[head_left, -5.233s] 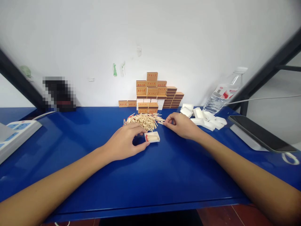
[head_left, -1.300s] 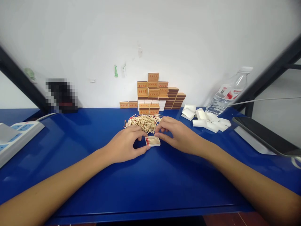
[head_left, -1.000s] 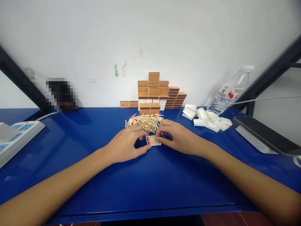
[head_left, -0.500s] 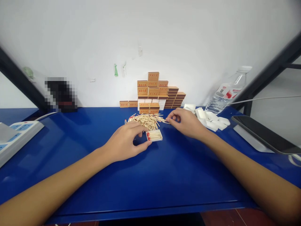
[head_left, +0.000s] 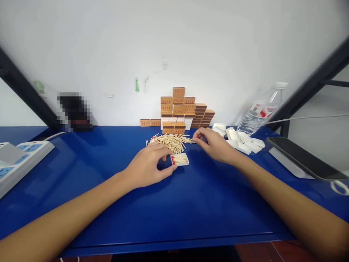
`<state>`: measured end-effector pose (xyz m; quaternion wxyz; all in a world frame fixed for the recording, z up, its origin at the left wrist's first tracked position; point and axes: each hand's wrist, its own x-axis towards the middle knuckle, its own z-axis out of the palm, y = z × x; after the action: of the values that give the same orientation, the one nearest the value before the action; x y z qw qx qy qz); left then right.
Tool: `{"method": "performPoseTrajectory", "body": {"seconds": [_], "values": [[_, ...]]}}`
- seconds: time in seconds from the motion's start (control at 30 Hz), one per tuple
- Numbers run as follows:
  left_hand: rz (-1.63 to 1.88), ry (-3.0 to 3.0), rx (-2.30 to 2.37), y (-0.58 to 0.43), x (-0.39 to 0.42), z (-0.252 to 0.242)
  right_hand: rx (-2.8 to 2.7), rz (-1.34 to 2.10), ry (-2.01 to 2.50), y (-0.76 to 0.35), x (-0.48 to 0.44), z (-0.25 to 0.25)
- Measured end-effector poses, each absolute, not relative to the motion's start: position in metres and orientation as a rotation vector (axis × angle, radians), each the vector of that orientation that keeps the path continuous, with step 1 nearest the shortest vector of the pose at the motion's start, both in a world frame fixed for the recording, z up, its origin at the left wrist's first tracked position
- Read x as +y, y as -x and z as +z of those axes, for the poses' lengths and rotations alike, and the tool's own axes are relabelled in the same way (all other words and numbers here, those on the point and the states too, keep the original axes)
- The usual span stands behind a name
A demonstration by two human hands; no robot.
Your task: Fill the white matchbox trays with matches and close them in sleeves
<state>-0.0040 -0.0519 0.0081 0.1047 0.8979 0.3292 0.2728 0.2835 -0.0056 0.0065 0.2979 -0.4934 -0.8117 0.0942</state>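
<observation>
Matches (head_left: 173,142) on blue table (head_left: 174,214), white wall (head_left: 109,43)

Matches (head_left: 178,159) in tray (head_left: 187,162), before match pile (head_left: 174,142); matchbox stack (head_left: 178,108) behind pile; bottle (head_left: 260,110), phone (head_left: 304,158) right; power strip (head_left: 30,160) far left.

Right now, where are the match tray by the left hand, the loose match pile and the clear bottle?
Match tray (head_left: 183,164): head view, on its near wall.
Loose match pile (head_left: 173,142): head view, on its middle.
Clear bottle (head_left: 259,110): head view, on its label.
</observation>
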Motion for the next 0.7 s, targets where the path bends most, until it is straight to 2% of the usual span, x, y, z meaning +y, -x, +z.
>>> {"method": "performPoseTrajectory", "body": {"seconds": [0.23, 0.43, 0.53, 0.6, 0.7], "values": [[0.73, -2.629, 0.994, 0.004, -0.05, 0.004, -2.179, 0.272, 1.145, -0.268, -0.02, 0.011], [0.721, -2.631, 1.007, 0.005, -0.05, 0.005, -1.858, 0.836, 1.097, -0.251, -0.035, 0.019], [0.763, -2.655, 1.02, 0.005, -0.049, 0.006, -1.825, 1.003, 1.089, -0.244, -0.04, 0.015], [0.732, -2.657, 1.032, 0.006, -0.049, 0.005, -1.854, 1.036, 1.129, -0.241, -0.041, 0.009], [0.7, -2.66, 1.036, 0.006, -0.048, 0.005, -1.996, 0.886, 1.185, -0.241, -0.041, 0.003]]}}
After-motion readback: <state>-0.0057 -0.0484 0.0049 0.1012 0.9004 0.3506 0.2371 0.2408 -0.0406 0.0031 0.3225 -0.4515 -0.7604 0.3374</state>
